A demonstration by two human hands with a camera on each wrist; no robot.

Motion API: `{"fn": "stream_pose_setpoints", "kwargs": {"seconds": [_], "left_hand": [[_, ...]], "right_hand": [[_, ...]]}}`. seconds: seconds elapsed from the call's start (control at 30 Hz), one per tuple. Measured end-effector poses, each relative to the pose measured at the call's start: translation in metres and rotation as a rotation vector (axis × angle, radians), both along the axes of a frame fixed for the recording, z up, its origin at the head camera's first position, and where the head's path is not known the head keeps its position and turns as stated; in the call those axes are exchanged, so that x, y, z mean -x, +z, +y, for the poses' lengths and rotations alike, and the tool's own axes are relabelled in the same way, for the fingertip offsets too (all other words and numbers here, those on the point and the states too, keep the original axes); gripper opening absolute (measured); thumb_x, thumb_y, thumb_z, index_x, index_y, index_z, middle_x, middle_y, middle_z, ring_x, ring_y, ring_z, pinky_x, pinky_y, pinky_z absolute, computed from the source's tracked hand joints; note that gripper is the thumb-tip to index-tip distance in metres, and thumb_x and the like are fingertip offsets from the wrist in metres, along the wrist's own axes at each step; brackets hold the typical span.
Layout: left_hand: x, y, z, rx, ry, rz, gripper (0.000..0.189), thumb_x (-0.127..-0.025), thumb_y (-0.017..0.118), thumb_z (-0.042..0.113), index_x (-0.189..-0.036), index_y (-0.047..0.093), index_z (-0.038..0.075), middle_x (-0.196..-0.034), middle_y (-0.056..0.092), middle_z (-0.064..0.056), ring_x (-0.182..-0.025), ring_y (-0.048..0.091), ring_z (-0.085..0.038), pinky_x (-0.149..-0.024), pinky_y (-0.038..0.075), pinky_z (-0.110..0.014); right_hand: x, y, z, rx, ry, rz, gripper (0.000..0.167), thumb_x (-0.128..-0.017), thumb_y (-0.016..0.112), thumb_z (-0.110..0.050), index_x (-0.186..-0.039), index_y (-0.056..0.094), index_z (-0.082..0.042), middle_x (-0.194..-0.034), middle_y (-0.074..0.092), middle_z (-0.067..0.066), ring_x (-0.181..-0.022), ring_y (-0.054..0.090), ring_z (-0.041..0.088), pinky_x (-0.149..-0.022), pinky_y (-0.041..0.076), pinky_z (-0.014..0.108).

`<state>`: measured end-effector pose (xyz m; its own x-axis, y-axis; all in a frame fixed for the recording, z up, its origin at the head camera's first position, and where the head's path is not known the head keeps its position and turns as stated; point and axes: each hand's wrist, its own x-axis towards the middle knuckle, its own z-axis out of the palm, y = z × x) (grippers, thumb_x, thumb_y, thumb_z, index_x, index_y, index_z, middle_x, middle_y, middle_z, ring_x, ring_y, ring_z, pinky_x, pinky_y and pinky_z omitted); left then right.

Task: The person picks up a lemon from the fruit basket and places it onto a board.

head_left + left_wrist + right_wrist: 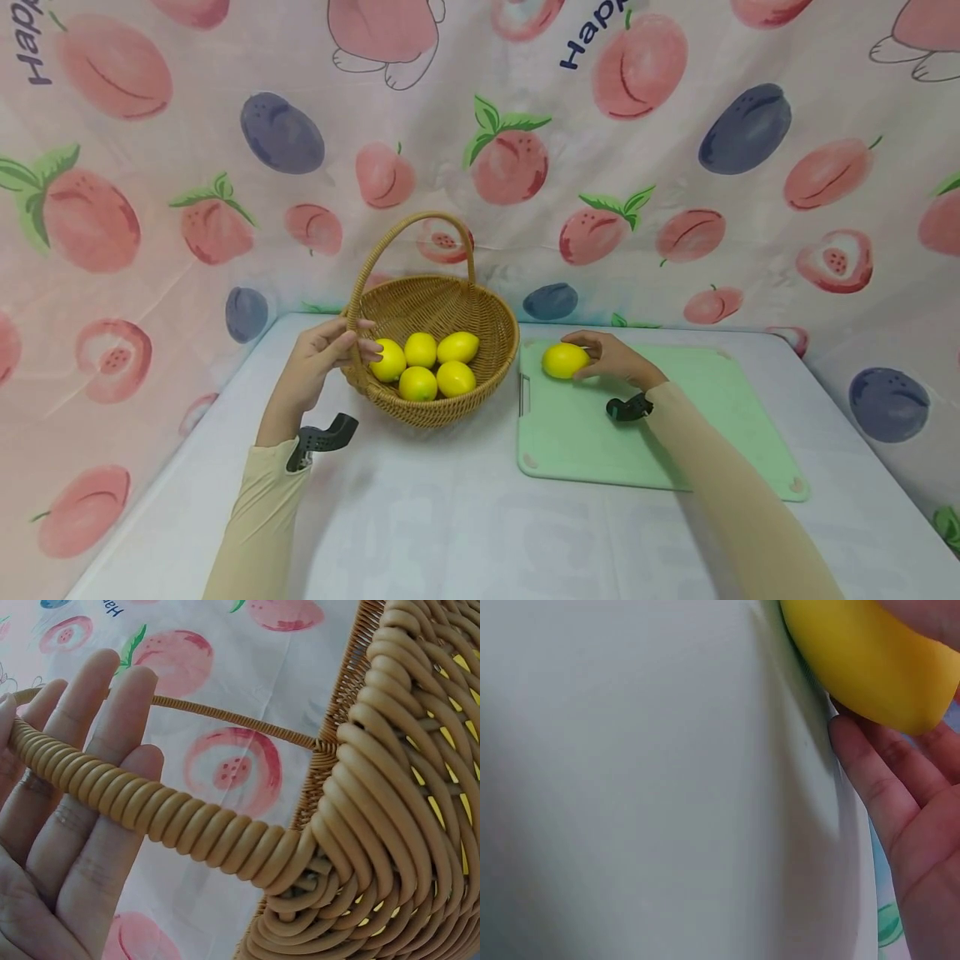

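Printed cloth (442, 117) | left hand (313, 357): fingers straight at wicker handle (202, 832) | right hand (617, 360): pinching lemon (562, 362)

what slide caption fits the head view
Left hand at wicker basket of five lemons; right hand holding a sixth lemon near corner of green cutting board.

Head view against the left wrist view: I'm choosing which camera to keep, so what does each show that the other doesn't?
Only the head view shows the green board and the right hand gripping a lemon. Only the left wrist view shows yellow patches through the basket's woven side. Both: the left hand, the handle and the printed cloth.
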<state>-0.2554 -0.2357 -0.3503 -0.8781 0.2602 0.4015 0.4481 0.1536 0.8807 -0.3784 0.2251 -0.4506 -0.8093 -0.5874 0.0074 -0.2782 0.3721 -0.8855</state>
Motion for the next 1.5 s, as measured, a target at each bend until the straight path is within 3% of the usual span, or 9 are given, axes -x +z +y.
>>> {"fn": "stream_pose_setpoints", "kwargs": {"seconds": [0.4, 0.73, 1.0, 1.27, 1.5], "left_hand": [[0.000, 0.000, 0.001, 0.004, 0.006, -0.001, 0.023, -0.101, 0.041, 0.012, -0.107, 0.063, 0.010, -0.083, 0.072, 0.009, -0.077, 0.071, -0.011, -0.075, 0.056, -0.027], [-0.002, 0.001, 0.001, 0.001, 0.035, 0.000, 0.023, -0.100, 0.042, 0.012, -0.107, 0.064, 0.012, -0.084, 0.072, 0.009, -0.077, 0.071, -0.015, -0.073, 0.056, -0.027], [-0.004, -0.001, 0.002, -0.014, 0.049, -0.009, 0.022, -0.100, 0.042, 0.013, -0.104, 0.063, 0.012, -0.085, 0.072, 0.011, -0.078, 0.071, -0.010, -0.073, 0.054, -0.023], [-0.001, 0.001, 0.003, -0.016, 0.040, -0.021, 0.023, -0.100, 0.042, 0.012, -0.108, 0.063, 0.015, -0.084, 0.073, 0.011, -0.078, 0.071, -0.010, -0.071, 0.053, -0.023], [-0.001, 0.001, 0.002, -0.005, 0.030, -0.021, 0.023, -0.100, 0.042, 0.015, -0.109, 0.063, 0.013, -0.084, 0.072, 0.011, -0.078, 0.072, -0.013, -0.072, 0.054, -0.024]], "right_hand": [[-0.003, 0.002, 0.001, -0.002, -0.016, 0.000, 0.066, -0.077, 0.076, -0.010, -0.135, 0.046, -0.002, -0.142, 0.043, 0.021, -0.133, 0.038, 0.039, -0.108, 0.033, 0.053], [-0.003, 0.005, 0.003, 0.003, -0.013, -0.009, 0.064, -0.079, 0.075, -0.012, -0.135, 0.046, -0.003, -0.143, 0.042, 0.020, -0.134, 0.036, 0.038, -0.111, 0.030, 0.052], [-0.003, 0.009, 0.007, -0.003, 0.015, -0.012, 0.068, -0.081, 0.073, -0.013, -0.138, 0.039, 0.003, -0.144, 0.041, 0.022, -0.135, 0.034, 0.041, -0.112, 0.026, 0.055], [-0.001, 0.032, 0.012, -0.005, 0.048, -0.080, 0.062, -0.087, 0.066, -0.014, -0.141, 0.036, -0.003, -0.146, 0.035, 0.025, -0.135, 0.035, 0.042, -0.104, 0.039, 0.053], [0.005, 0.067, 0.015, -0.039, 0.076, -0.038, 0.061, -0.088, 0.064, -0.008, -0.142, 0.036, -0.006, -0.146, 0.036, 0.025, -0.132, 0.041, 0.039, -0.099, 0.048, 0.039]]}}
